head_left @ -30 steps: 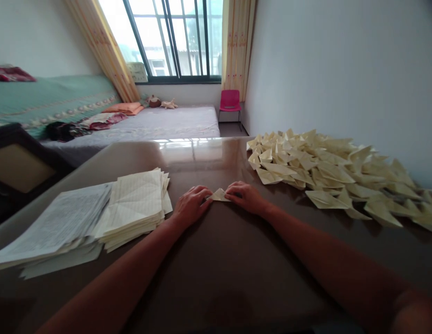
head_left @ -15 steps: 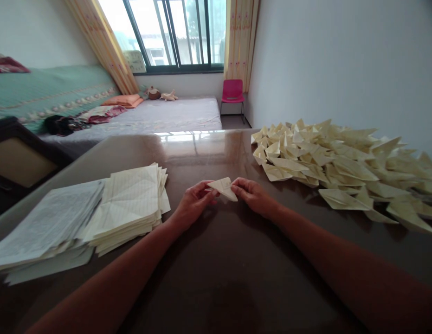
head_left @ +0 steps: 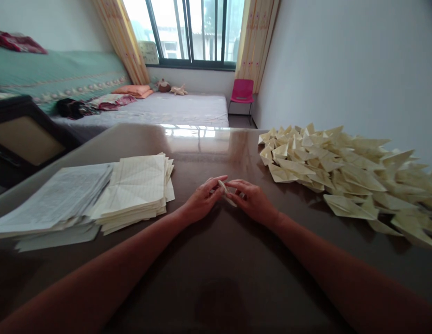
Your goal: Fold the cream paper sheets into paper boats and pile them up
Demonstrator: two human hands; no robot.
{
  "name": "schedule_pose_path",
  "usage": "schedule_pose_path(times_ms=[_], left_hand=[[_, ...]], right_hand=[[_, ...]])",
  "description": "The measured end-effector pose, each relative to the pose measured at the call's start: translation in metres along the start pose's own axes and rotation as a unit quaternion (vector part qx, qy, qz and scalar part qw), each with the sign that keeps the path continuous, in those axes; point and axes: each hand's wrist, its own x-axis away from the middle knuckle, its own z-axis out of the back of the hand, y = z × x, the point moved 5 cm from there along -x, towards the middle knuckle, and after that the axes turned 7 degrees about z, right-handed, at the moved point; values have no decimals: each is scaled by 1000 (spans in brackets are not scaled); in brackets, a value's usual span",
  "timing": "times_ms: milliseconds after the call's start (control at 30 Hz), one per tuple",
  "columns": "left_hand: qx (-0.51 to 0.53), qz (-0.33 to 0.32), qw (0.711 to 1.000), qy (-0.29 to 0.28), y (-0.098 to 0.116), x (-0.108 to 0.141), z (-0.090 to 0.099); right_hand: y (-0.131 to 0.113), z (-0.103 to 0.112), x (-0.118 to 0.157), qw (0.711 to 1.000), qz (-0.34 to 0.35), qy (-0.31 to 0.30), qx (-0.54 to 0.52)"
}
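Between my two hands, just above the brown table (head_left: 202,269), is a small piece of folded paper (head_left: 230,199), cream-coloured and seen nearly edge-on. My left hand (head_left: 206,197) grips its left side with thumb and fingers closed. On its right side, my right hand (head_left: 249,197) pinches it, the thumb below and the fingers above. Much of the paper is hidden behind the fingers. To the right lies a heap of folded paper boats (head_left: 344,162), pale cream with pointed ends. A stack of lined cream sheets (head_left: 135,185) with creases rests left of my left hand.
Printed grey-white sheets (head_left: 59,195) lie at the far left of the table, against the lined stack. Past the table's far edge are a bed (head_left: 188,109) and a pink chair (head_left: 242,92). A dark chair (head_left: 26,134) stands at the left edge.
The folded paper has turned from showing its flat triangular face to nearly edge-on. My hands have come closer together around it. The whole view has shifted slightly.
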Motion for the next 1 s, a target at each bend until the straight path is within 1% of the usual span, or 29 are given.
schedule_pose_path(times_ms=[100,200,300,467,633,800,900,1000], left_hand=[[-75,-40,996,13,5,2,0],[-119,-55,991,22,8,3,-1],[-139,-58,988,23,9,4,-2],[-163,-72,984,19,14,7,-5],[-163,-80,983,7,18,8,-5],[-164,-81,983,-8,19,8,-6],[-168,-88,982,-8,20,9,-6],[-186,-81,979,-3,20,9,-7]], right_hand=[[2,-2,0,999,-19,-11,-43],[5,-2,-1,996,-38,-20,-75],[5,-3,0,991,-56,-38,-117],[-1,-1,1,994,-48,-46,-85],[1,-4,3,987,-68,-92,-114],[1,-3,0,980,-46,-117,-155],[-3,-1,-2,974,-24,-140,-173],[-7,0,-3,972,-11,-158,-173]])
